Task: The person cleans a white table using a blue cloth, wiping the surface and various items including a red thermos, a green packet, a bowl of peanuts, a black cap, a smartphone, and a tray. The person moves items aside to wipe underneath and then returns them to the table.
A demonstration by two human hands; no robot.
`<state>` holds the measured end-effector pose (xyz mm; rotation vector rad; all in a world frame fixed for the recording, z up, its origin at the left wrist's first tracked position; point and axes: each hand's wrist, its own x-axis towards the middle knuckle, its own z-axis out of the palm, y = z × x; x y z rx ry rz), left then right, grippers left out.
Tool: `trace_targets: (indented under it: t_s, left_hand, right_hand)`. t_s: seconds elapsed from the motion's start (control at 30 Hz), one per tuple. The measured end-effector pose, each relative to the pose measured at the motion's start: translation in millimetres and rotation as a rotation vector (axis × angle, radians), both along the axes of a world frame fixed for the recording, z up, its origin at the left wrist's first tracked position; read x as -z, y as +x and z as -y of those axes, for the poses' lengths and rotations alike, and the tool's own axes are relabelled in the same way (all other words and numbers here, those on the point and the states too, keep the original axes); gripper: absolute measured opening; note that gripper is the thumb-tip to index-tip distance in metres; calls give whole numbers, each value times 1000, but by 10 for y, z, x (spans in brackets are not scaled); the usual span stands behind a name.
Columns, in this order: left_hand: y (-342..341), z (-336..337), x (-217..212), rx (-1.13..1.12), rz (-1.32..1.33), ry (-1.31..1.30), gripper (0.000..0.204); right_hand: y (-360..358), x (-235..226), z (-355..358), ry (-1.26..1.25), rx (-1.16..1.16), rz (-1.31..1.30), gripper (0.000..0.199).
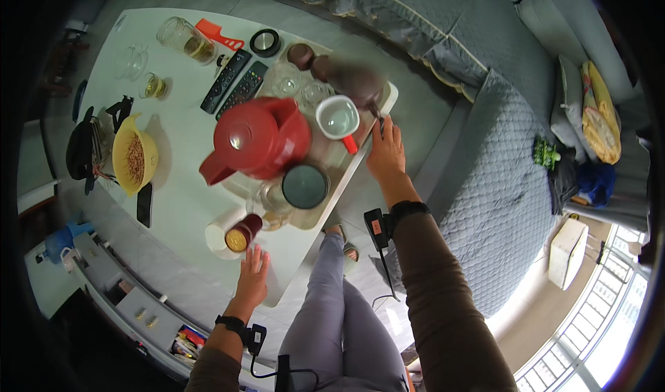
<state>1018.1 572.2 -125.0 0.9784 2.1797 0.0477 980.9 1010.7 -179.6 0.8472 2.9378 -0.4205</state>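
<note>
A dark brown teapot [360, 87] sits at the tray's far right end, its upper part blurred. My right hand [388, 149] is closed around the end of its side handle. Just left of that hand stands a white square-mouthed cup with a red handle [338, 117]. My left hand [253, 278] lies open at the table's near edge, fingers stretched forward. Close beyond its fingertips is a dark red canister with a gold end [239, 237], beside a white cylindrical container [219, 234].
A red kettle [260, 139], a glass jar with a dark lid [305, 186] and small brown cups [300, 55] crowd the tray [337, 177]. Remotes [226, 80], a yellow bowl of nuts or beans [134, 153] and a phone [144, 205] lie leftward. A quilted grey sofa [485, 205] stands right.
</note>
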Motion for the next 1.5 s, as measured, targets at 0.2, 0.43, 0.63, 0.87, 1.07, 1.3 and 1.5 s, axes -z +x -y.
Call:
trace_targets:
  t_s: [0.2, 0.43, 0.63, 0.87, 1.07, 1.3, 1.5]
  left_hand:
    - [-40, 37, 22, -245, 213, -37, 74]
    - [-124, -136, -201, -390, 300, -70, 70]
    - [-213, -457, -340, -559, 343, -237, 71]
    - [406, -839, -104, -1251, 280, -213, 49]
    - [739, -2112, -270, -1380, 282, -310, 47]
    - [779, -3271, -134, -1651, 337, -13, 40]
    - [657, -3577, -132, -1837, 402, 50, 41]
  right_hand:
    - [-211, -31, -451, -64, -1, 122, 63]
    - [-511, -193, -1046, -61, -163, 241, 68]
    - [-899, -165, -1594, -36, -551, 283, 68]
    - [-1765, -33, -2059, -219, -722, 508, 61]
    - [-2840, -322, -2581, -908, -23, 424, 45]
    - [-3740, -801, -2171, -989, -172, 389, 38]
    - [-4500, -652, -906, -578, -1012, 14, 49]
